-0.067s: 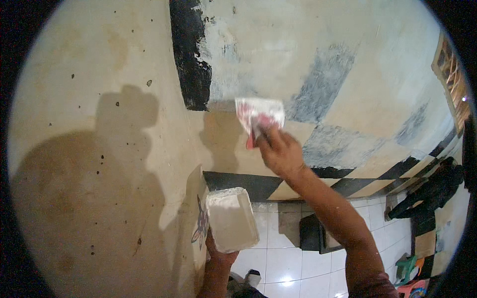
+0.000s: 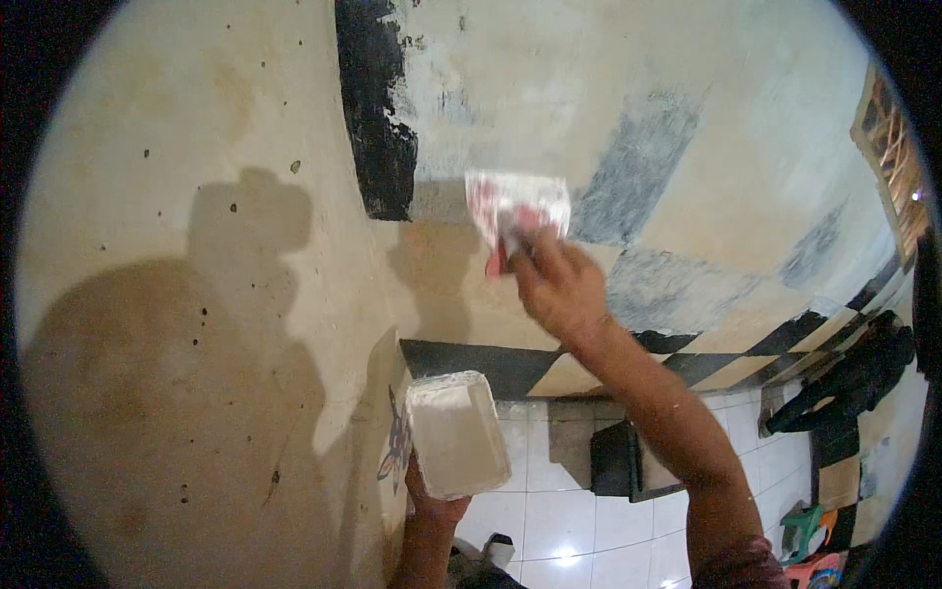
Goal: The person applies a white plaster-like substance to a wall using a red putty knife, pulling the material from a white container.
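My right hand point(image 2: 569, 290) grips a wide scraper point(image 2: 543, 194) by its handle. The blade is smeared with white paste over red, and it lies on or very close to the wall point(image 2: 530, 88). Around it the wall shows beige paint, thin whitish coating and grey-black painted squares. Lower down, my left hand point(image 2: 437, 506) supports a rectangular white tub point(image 2: 459, 437) from its near end. Pale paste coats the tub's rim and inside. Most of my left fingers are hidden beneath it.
A pitted beige side wall point(image 2: 177, 344) meets the painted wall on my left. On the white tiled floor point(image 2: 549, 510) stands a dark box-like piece point(image 2: 613, 461). A dark-clothed person point(image 2: 854, 383) is at the far right, with green point(image 2: 805, 530) and red plastic furniture point(image 2: 814, 569) nearer.
My right hand and the scraper have moved slightly upward along the wall. The tub and my left hand have stayed nearly still.
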### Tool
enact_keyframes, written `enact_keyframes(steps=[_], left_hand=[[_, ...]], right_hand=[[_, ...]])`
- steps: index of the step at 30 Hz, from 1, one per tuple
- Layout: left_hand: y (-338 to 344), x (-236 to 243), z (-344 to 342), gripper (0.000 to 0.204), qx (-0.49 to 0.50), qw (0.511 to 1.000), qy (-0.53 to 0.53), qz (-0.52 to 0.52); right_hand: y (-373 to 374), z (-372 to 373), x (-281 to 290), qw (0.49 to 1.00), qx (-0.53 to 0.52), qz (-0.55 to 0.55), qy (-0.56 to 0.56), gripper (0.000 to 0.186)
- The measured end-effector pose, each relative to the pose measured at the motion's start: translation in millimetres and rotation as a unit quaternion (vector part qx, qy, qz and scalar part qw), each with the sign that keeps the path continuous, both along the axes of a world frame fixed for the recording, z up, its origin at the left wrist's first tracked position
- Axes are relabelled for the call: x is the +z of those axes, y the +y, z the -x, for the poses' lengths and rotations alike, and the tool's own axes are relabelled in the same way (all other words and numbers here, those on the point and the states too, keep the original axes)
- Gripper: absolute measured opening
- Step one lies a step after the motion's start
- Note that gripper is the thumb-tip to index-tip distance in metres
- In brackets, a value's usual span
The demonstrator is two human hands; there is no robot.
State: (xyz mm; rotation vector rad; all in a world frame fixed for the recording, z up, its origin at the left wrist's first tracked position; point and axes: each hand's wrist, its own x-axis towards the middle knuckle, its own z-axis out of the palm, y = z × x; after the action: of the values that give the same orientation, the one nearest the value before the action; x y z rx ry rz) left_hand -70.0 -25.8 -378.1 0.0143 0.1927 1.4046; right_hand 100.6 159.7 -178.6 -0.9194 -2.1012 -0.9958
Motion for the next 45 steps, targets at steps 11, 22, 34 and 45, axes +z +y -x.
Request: enact_keyframes(steps=[11,22,34,45], left_hand=[[-1.1,12.9,-3.5,0.053,0.003,0.999,-0.033,0.015],[-14.5,-4.0,3.9,0.054,-0.010,1.000,-0.001,0.027],[-15.3,3.2,4.1,0.056,-0.009,1.000,0.000,0.022],[-18.3,-17.4,-3.0,0.052,-0.023,0.999,-0.013,0.048]], right_hand=[[50.1,28.5,160.8,0.993,-0.046,-0.108,0.030,0.006],[38.7,-7.4,-64.1,0.995,-0.025,0.026,-0.094,0.029],[-10.5,-47.3,76.5,0.993,-0.110,-0.035,0.004,0.032],[26.3,-120.2,-143.3,0.972,-0.161,0.145,-0.088,0.047]])
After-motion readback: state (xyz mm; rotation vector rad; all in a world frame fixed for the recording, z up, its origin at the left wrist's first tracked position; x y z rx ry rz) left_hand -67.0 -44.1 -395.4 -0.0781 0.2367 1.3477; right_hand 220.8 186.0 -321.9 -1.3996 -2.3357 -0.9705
